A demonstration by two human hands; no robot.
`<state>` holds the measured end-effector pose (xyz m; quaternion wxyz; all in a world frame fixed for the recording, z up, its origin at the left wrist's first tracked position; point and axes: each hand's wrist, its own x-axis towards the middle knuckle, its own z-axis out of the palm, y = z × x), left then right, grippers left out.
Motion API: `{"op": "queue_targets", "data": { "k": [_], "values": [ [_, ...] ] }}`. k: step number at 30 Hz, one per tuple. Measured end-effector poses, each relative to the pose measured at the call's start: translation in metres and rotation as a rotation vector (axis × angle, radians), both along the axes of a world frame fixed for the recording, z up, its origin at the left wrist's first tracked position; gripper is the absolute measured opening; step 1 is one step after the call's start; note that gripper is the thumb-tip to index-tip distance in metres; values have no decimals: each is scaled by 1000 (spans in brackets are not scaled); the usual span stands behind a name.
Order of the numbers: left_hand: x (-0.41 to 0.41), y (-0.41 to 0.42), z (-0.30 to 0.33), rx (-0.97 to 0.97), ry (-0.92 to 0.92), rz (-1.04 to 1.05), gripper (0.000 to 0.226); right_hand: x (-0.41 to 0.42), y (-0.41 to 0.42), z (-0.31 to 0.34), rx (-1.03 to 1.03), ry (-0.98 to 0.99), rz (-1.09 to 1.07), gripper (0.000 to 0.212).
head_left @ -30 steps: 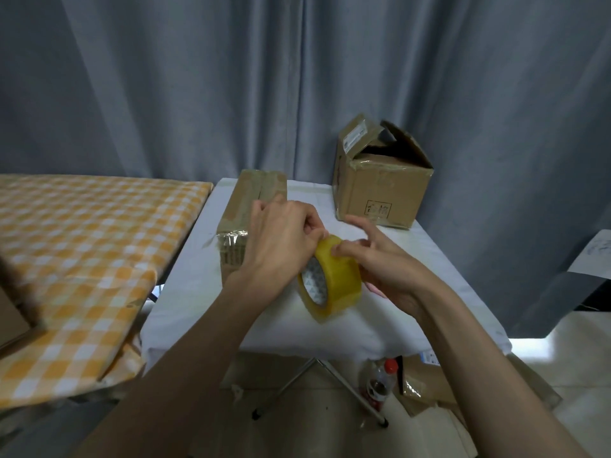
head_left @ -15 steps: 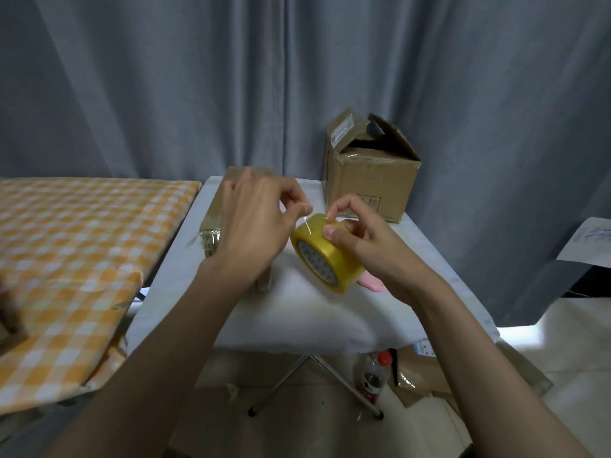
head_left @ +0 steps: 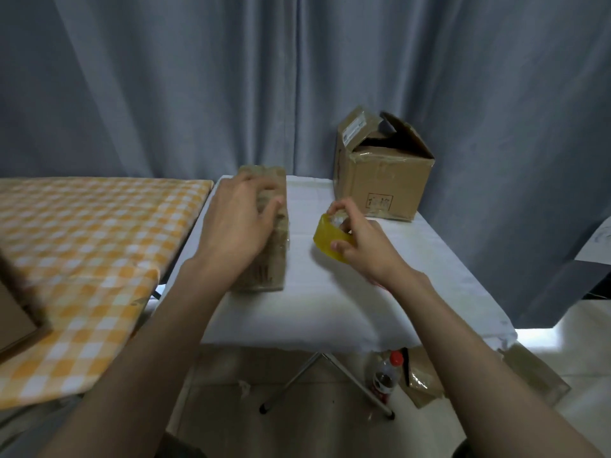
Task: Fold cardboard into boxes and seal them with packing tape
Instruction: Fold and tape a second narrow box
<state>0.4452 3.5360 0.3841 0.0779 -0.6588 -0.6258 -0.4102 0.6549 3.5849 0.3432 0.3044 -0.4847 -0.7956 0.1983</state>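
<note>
The right hand (head_left: 367, 249) kept a curled grip on the yellow tape roll (head_left: 330, 241), thumb on its band, seemingly readying it for use. The left hand (head_left: 236, 226) lay flat, fingers spread, on the long cardboard box (head_left: 269, 259), probably steadying it for sealing on the white tabletop (head_left: 330, 309). An open-flapped box (head_left: 380, 180) stood behind.

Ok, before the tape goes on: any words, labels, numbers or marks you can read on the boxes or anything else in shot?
Nothing reads clearly enough to quote.
White label on a top flap of the open box: text too small.
Red square stamp on that box's front: characters blurred.
Dark print on the long box under the left hand: motion-blurred.
Bottle on the floor: label unreadable.
Tape roll in the right hand: no print visible.
</note>
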Motion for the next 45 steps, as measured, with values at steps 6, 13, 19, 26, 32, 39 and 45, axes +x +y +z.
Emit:
{"op": "queue_targets", "data": {
  "k": [6, 13, 19, 26, 32, 39, 45],
  "values": [
    [-47, -11, -5, -82, -224, 123, 24, -19, 18, -36, 109, -289, -21, 41],
    [-61, -17, -13, -174, -473, 80, 6, -39, 18, -15, 83, -19, -171, 12],
    [-60, -17, -19, -217, -696, -25, 4, -66, -14, 18, -194, 527, -72, 11],
    [-65, -19, -26, -292, -890, -198, 8, -62, -21, 19, -298, 629, -32, 15],
    [-63, -23, -29, -321, -887, -196, 35, -61, -25, 14, -254, 539, 0, 16],
    [-65, -27, -33, -261, -608, -259, 32, -57, -23, 6, -155, 403, 38, 18],
    [-60, -28, -38, -146, -309, -210, 22, -59, -20, -8, 297, 130, 26, 13]
  ]
}}
